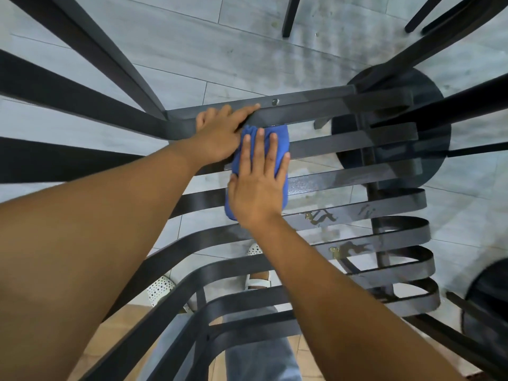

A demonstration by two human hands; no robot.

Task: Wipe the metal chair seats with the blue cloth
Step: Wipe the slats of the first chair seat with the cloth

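A black metal chair seat (343, 199) made of flat slats fills the middle of the head view. The folded blue cloth (280, 138) lies across the slats near the seat's back edge. My right hand (258, 182) presses flat on the cloth with straight fingers. My left hand (220, 133) rests beside it on the rear slat and frame bar, fingers extended, touching the cloth's left edge. Wet smears and droplets show on the slats to the right of my right arm.
The chair's back slats (68, 92) fan out at left. A round black table base (398, 133) stands on the grey tiled floor (220, 50) beyond the seat. Other dark chair legs (288, 17) sit at the top. My feet in white sandals (258, 279) show under the seat.
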